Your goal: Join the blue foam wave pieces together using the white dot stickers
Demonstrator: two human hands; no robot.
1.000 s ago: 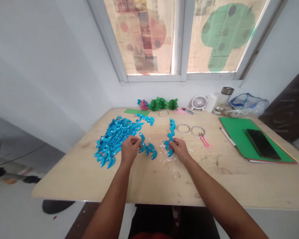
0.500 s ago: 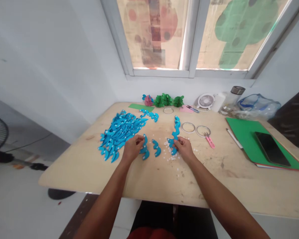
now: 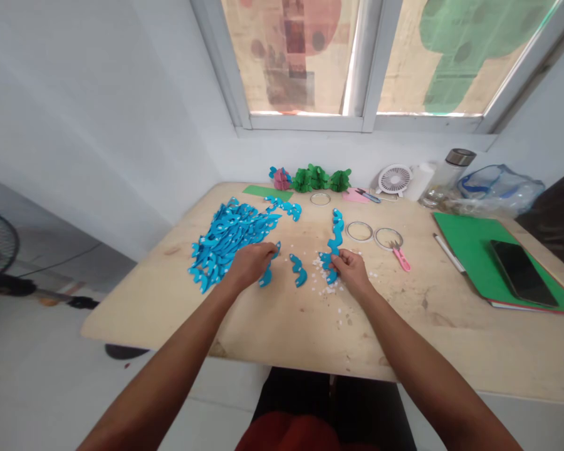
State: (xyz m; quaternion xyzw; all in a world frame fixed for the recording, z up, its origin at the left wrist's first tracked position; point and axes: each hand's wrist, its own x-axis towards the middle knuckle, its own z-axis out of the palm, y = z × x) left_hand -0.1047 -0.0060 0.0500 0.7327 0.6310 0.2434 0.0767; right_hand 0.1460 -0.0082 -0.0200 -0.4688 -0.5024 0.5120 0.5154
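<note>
My left hand (image 3: pixel 252 266) is closed on a blue scalloped paper piece (image 3: pixel 266 277), just right of a heap of similar blue paper pieces (image 3: pixel 232 235). Between my hands a single wavy blue piece (image 3: pixel 298 270) lies flat on the wood. My right hand (image 3: pixel 351 269) pinches the edge of another blue scalloped paper piece (image 3: pixel 326 262), among small white paper bits (image 3: pixel 329 290). A further curvy blue piece (image 3: pixel 337 227) stretches away from it toward the back. White dots show on many of the pieces.
Rolls of tape (image 3: pixel 360 231) and pink-handled snips (image 3: pixel 401 257) lie to the right. Beyond are a green folder (image 3: pixel 470 250) and a phone (image 3: pixel 522 272). Green paper shapes (image 3: pixel 317 178), a small fan (image 3: pixel 395 180) and a bottle (image 3: pixel 449 175) stand along the wall.
My left hand has turned over its blue piece, which is now more hidden behind the fingers. The right hand stays on its piece. The view has tilted slightly down.
</note>
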